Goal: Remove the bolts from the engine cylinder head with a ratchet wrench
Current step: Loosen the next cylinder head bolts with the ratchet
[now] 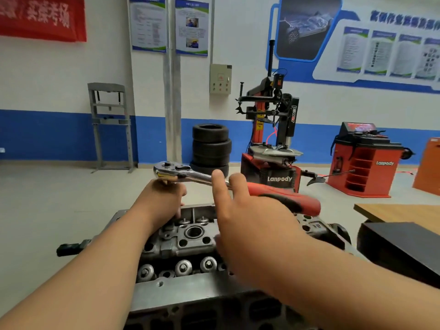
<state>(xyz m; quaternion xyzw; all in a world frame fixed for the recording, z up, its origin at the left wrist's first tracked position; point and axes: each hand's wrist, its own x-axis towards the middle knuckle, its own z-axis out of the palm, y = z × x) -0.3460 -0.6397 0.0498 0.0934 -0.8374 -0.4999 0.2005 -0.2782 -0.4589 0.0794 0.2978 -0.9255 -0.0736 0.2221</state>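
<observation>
**Wrench over the far end of the head, one hand gripping, one hand flat**

My left hand (164,201) is curled tight just under the round head of the ratchet wrench (188,173), fingers wrapped downward round whatever hangs below it; the hand hides that part. My right hand (247,210) is spread, fingers straight and pointing up, laid across the wrench where the chrome shank meets the grip. I cannot tell whether the palm touches it.

The wrench is a single tool: a chrome head with a small lever on top, a polished shank, and a red and black grip running out to the right. It is held level above the far edge of the cylinder head (181,244).

The one cylinder head is grey cast metal, dull and oily, with one large round bore (194,232) near its far end. Along its near side I count four round spring caps (183,267) before my right arm covers the row.

On the floor behind stand a stack of four tyres (211,146), one red tyre changer (279,178) and one red wheel balancer (364,167). To my right, the corner of a wooden counter (404,210) shows above a dark box (409,244).
</observation>
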